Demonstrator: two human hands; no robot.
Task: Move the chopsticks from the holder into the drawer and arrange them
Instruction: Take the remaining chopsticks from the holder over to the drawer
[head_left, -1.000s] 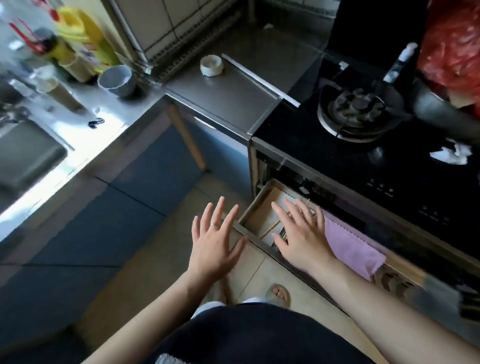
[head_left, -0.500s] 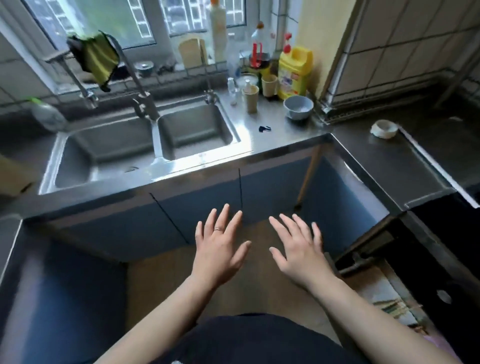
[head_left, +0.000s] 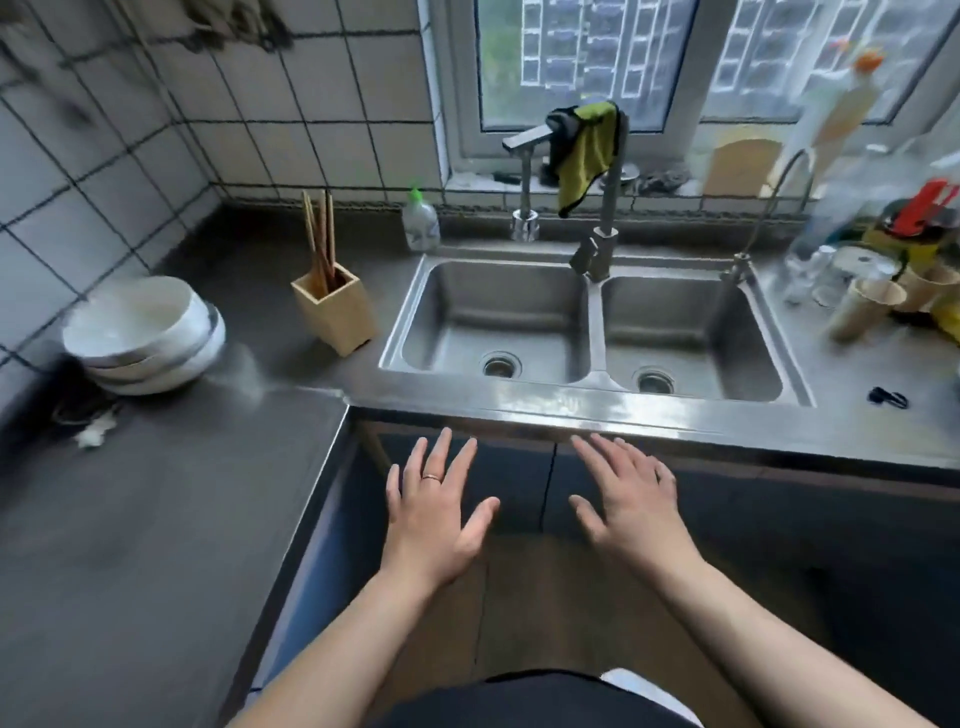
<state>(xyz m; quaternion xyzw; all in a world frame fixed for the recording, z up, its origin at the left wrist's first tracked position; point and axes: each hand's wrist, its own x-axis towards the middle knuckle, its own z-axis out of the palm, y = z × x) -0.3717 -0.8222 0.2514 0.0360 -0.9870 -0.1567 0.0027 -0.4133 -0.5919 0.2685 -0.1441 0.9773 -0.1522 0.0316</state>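
Chopsticks (head_left: 321, 236), thin brown sticks, are standing in square wooden holder (head_left: 335, 306) beyond left hand (head_left: 435, 522); right hand (head_left: 631, 512) alongside, both spread flat, holding nothing.

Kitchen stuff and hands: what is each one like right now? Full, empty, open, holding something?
Left hand: open, empty.
Right hand: open, empty.
Holder: upright, chopsticks standing inside.
Sink: both basins empty.
Bowls: stacked.
Cloth: draped over the tap.
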